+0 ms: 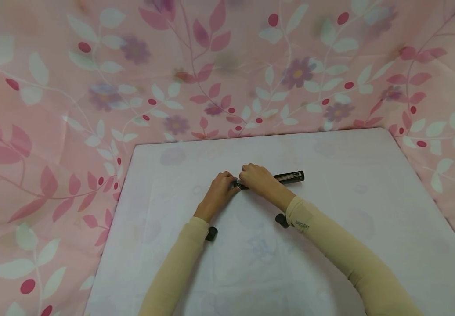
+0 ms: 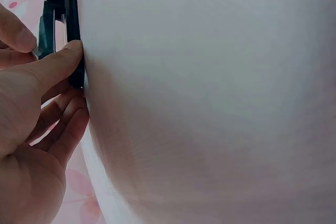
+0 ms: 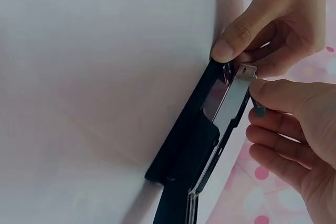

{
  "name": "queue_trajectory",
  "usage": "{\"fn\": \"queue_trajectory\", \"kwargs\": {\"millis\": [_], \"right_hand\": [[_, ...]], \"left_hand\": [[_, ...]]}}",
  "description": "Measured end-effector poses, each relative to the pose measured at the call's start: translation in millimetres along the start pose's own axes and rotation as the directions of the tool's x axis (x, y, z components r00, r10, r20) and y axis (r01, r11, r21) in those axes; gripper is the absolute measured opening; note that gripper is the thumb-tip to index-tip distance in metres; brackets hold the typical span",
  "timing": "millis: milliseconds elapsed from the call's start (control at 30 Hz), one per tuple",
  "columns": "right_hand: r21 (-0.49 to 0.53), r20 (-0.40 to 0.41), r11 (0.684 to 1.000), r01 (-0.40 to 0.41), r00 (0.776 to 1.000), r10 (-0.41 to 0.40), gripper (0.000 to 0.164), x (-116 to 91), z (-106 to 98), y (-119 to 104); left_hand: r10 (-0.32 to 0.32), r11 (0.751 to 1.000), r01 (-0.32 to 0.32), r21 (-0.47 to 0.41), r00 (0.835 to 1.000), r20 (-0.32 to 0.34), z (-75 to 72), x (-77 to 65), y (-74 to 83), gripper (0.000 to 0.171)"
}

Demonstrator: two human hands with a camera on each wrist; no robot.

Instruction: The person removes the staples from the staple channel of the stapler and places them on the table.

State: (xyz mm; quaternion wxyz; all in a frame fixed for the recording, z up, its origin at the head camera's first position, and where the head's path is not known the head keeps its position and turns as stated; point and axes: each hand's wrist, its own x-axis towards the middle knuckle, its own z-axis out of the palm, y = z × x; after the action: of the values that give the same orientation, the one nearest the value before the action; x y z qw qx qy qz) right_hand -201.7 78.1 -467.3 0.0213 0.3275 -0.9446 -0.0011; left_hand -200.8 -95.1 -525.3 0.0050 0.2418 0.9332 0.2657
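A black stapler [image 1: 290, 177] lies on the table with its top cover folded back, so the silver staple channel [image 3: 234, 97] shows in the right wrist view. My left hand [image 1: 222, 189] grips the front end of its black base [image 3: 184, 121], thumb on the near edge and fingers behind. Close beside it, my right hand [image 1: 261, 179] is at the channel's front end. Its thumb and forefinger pinch a small grey strip [image 3: 259, 109], which looks like staples. In the head view the right hand covers the middle of the stapler.
Under the stapler is a table with a white cover [image 1: 227, 263]. Pink floral cloth [image 1: 219, 70] hangs behind it and at both sides. A black wrist device shows at the left cuff [image 1: 211, 234] and another at the right cuff [image 1: 281, 220].
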Motion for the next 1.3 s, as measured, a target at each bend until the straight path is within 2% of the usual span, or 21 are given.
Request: {"fn": "queue_trajectory", "kwargs": {"millis": [200,333,633,800,1067,1300], "right_hand": [[0.096,-0.031,0.995,-0.039,0.999,0.042,0.015,-11,-5,7],[0.131,-0.094,0.99,-0.061,0.993,0.074,0.014,-24,-5,14],[0.193,-0.243,0.979,-0.062,0.964,0.109,0.014,-75,2,31],[0.192,-0.307,0.98,-0.055,0.945,0.114,0.013,-101,9,36],[0.233,-0.286,0.968,-0.089,0.946,0.156,0.013,-132,23,35],[0.276,-0.267,0.955,-0.114,0.945,0.19,0.011,-147,40,35]], "left_hand": [[-0.011,1.0,0.011,0.003,1.0,0.003,0.8,-0.3,-0.9,0.029],[-0.018,1.0,0.018,0.014,1.0,-0.001,1.7,-0.4,-1.6,0.031],[-0.042,0.999,0.041,0.022,0.999,0.03,0.5,-1.0,1.9,0.035],[-0.043,0.999,0.042,0.009,0.999,0.034,-0.7,-1.5,3.3,0.035],[-0.034,0.999,0.034,0.003,0.999,0.026,0.4,-1.6,2.9,0.034],[-0.044,0.999,0.044,0.011,0.999,0.024,0.7,-1.9,3.2,0.035]]}}
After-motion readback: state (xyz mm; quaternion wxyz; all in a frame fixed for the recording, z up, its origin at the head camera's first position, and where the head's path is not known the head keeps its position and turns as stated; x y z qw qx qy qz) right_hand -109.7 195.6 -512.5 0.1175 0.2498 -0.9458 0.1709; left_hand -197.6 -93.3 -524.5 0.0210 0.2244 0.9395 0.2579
